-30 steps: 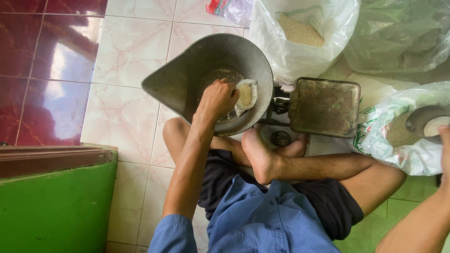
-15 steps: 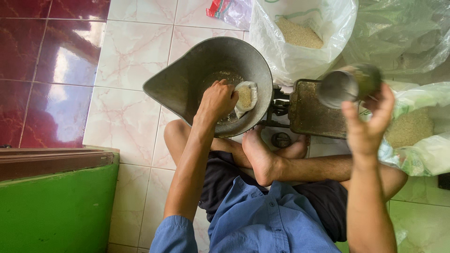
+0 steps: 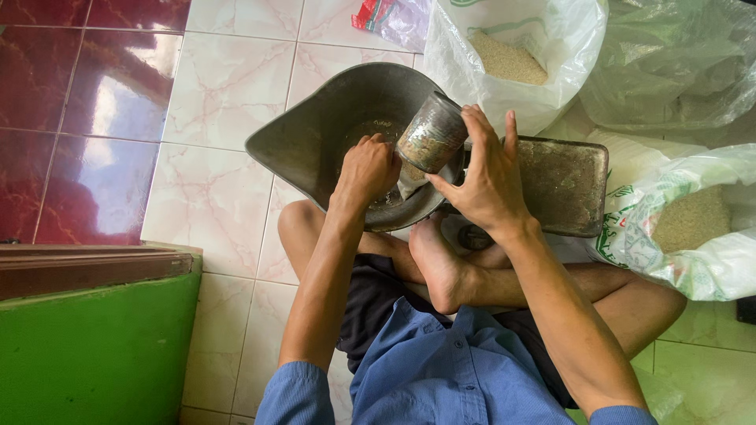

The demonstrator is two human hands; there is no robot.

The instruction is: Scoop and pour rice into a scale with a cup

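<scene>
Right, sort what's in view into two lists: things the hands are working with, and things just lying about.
In use:
- left hand, inside the grey metal scale pan
- right hand, tipping a metal can of grain over the pan
- flat metal scale platform

Lying about:
- open grain sacks
- red and clear wrapper
- green board

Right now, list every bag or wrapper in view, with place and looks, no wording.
White plastic bag: behind the pan, open, tan grain inside.
Clear plastic bag: top right, crumpled, greenish.
Printed white bag: right edge, green markings, grain inside.
Red and clear wrapper: top centre, on the tiles.
</scene>
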